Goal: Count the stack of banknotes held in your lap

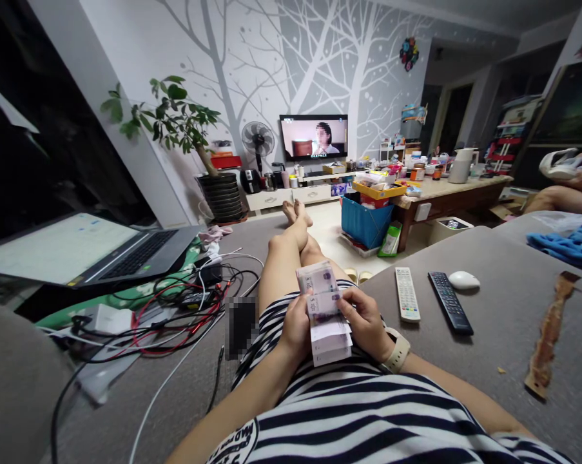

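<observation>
A small stack of purple-and-white banknotes (323, 301) lies over my lap between my two hands, its lower notes fanned out toward me. My left hand (296, 324) is closed on the left edge of the stack, thumb on top. On the opposite side, my right hand (365, 319) pinches the notes' right edge between thumb and fingers. A pale watch (396, 351) sits on my right wrist. The undersides of the notes and some fingertips are hidden.
Left of me are a laptop (102, 251), tangled cables (194, 303) and a white adapter (109, 318). To the right lie a white remote (407, 295), a black remote (450, 303), a mouse (464, 280) and a brown strip (552, 335). Another person's leg (561, 198) shows far right.
</observation>
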`<control>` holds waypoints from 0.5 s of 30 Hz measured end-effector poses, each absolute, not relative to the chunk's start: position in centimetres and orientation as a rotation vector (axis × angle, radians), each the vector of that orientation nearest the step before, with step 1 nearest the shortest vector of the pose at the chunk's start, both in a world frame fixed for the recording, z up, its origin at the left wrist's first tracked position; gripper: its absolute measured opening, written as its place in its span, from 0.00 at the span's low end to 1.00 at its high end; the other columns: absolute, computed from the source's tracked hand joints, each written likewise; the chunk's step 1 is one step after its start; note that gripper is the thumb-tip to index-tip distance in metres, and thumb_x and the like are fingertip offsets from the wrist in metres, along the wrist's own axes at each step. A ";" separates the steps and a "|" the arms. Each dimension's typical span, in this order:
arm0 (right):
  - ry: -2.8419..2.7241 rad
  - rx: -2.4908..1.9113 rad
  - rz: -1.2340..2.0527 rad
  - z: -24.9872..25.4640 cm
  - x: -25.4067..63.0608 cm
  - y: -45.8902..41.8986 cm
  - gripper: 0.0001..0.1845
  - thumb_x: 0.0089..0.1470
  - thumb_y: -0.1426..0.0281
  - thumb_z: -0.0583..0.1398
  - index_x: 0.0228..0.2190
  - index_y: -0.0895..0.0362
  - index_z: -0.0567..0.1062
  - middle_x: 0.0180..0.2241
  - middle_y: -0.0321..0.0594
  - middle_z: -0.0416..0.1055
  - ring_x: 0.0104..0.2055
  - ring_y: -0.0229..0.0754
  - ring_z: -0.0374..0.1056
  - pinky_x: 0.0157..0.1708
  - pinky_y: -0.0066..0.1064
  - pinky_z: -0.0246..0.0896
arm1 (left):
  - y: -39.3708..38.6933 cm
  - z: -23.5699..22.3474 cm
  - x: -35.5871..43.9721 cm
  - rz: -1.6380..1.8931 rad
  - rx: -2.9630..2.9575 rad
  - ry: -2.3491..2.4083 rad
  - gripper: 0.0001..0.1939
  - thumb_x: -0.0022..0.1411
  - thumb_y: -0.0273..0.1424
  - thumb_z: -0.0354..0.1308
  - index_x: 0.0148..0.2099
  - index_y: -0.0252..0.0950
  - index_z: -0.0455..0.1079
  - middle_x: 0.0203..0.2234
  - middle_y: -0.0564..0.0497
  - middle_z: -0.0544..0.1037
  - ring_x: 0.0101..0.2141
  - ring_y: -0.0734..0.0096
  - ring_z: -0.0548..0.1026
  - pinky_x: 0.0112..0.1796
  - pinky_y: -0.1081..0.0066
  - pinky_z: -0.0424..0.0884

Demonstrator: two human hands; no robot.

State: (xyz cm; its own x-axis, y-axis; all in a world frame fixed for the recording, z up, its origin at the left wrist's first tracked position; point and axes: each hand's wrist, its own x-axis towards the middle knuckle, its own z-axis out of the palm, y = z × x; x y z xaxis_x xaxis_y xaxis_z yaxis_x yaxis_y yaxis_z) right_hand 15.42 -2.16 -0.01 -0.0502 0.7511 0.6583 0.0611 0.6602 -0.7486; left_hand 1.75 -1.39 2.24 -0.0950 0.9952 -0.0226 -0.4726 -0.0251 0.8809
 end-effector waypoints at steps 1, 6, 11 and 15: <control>-1.539 -0.698 0.644 0.0 15.4 -2.2 0.09 0.58 0.67 0.56 0.27 0.57 0.69 0.24 0.34 0.63 0.28 0.37 0.57 0.30 0.29 0.53 | -1.3 2.1 1.7 1.449 0.785 0.898 0.10 0.52 0.37 0.60 0.26 0.35 0.72 0.19 0.49 0.77 0.27 0.61 0.76 0.28 0.66 0.71; -1.541 -0.705 0.640 -0.2 15.4 -2.0 0.10 0.59 0.67 0.56 0.26 0.57 0.68 0.24 0.34 0.62 0.28 0.37 0.56 0.30 0.29 0.52 | -1.2 1.9 1.7 1.406 0.777 0.860 0.11 0.51 0.38 0.60 0.26 0.35 0.72 0.19 0.48 0.77 0.29 0.60 0.76 0.29 0.65 0.71; -1.530 -0.701 0.644 -0.4 15.4 -1.9 0.10 0.58 0.66 0.56 0.26 0.56 0.69 0.24 0.33 0.63 0.27 0.37 0.57 0.29 0.28 0.52 | -1.7 2.6 1.9 1.415 0.788 0.849 0.12 0.45 0.38 0.63 0.25 0.32 0.72 0.20 0.50 0.77 0.22 0.69 0.73 0.27 0.70 0.70; -1.517 -0.662 0.705 -0.7 15.5 -2.1 0.16 0.61 0.64 0.52 0.25 0.56 0.70 0.20 0.34 0.64 0.24 0.37 0.58 0.28 0.29 0.53 | -1.7 2.5 2.0 1.417 0.734 0.812 0.14 0.45 0.38 0.63 0.29 0.30 0.73 0.22 0.48 0.79 0.25 0.66 0.76 0.30 0.69 0.72</control>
State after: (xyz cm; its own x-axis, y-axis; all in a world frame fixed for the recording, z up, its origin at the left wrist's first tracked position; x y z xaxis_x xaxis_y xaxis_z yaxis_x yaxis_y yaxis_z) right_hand 15.52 -2.07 -0.70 -0.0601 0.7621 0.6447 -0.0012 0.6458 -0.7635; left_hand 2.04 -1.70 2.49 -0.0130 0.9988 -0.0478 -0.5461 0.0329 0.8371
